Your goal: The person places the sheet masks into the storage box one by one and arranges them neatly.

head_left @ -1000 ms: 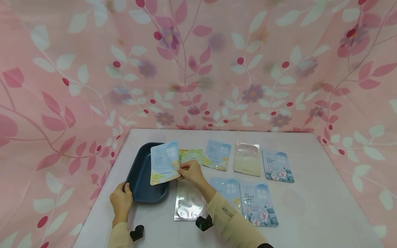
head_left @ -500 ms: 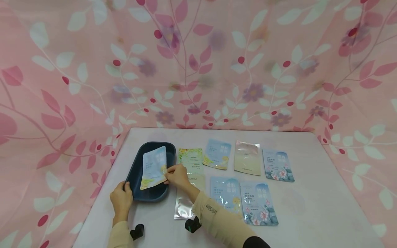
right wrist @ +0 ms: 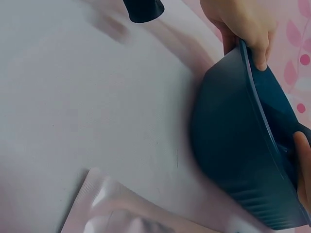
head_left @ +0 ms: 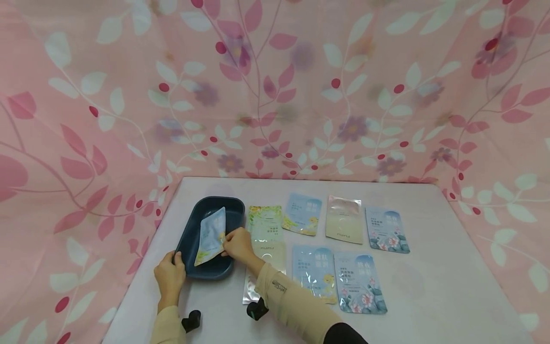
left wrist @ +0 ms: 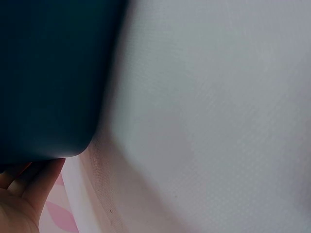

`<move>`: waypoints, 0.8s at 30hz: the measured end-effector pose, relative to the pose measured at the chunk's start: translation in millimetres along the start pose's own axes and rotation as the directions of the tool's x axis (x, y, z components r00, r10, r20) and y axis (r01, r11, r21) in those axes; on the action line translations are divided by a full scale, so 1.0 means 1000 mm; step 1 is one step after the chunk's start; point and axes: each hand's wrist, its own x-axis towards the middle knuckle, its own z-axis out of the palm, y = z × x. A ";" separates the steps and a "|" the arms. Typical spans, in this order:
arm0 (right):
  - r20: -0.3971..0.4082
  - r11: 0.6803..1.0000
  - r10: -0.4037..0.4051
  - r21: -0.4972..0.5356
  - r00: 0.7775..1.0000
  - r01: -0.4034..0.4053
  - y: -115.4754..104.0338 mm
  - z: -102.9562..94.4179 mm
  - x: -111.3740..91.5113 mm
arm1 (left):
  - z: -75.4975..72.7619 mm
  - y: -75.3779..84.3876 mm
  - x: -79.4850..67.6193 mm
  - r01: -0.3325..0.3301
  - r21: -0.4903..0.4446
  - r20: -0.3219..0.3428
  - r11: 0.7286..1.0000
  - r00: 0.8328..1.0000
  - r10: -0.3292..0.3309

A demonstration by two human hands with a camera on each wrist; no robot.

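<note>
A deep dark blue plastic tray [head_left: 235, 208] stands at the left of the table. My left hand [head_left: 170, 277] grips its near left corner, and the right wrist view shows that thumb hooked over the rim. Inside the tray's outline, a light blue sheet mask packet [head_left: 210, 236] with a yellow-green lower edge leans at a slant. Its lower right edge is pinched by my right hand [head_left: 238, 245], which reaches over the tray's right rim. From the left wrist, the tray's dark outer wall [left wrist: 48, 77] fills the upper left, with fingers below it.
Right of the tray lie a green packet [head_left: 264, 222] and a pale gold-and-silver one [head_left: 270, 253]. Farther right are blue packets [head_left: 302, 213] [head_left: 315, 272], another gold packet [head_left: 343, 220] and flowered blue packets [head_left: 387, 230] [head_left: 361, 283]. A floral curtain [head_left: 275, 95] hangs behind the white table.
My right hand has carried the light blue packet left and down from above the tray's right side into the tray, where it now tilts. The left hand keeps its hold on the tray.
</note>
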 end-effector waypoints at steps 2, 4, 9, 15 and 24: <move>-0.011 0.999 -0.006 -0.038 1.000 0.006 -0.001 0.001 0.000 | 0.000 0.000 0.000 0.001 -0.002 0.000 1.000 1.000 -0.001; -0.020 0.995 -0.015 -0.102 1.000 0.013 -0.003 0.002 0.001 | 0.000 0.000 0.000 0.000 0.000 0.002 1.000 1.000 0.000; -0.035 0.954 -0.037 -0.298 0.999 0.025 -0.006 0.003 0.002 | 0.001 0.000 0.000 -0.011 0.003 0.008 1.000 1.000 0.011; 0.045 0.898 -0.012 -0.438 0.999 0.031 -0.010 0.006 0.003 | 0.001 0.000 0.001 0.000 0.007 0.021 1.000 1.000 0.000; 0.084 0.858 0.043 -0.513 0.996 0.006 -0.009 0.022 -0.003 | 0.000 0.000 0.001 0.027 0.018 0.036 0.999 0.999 -0.028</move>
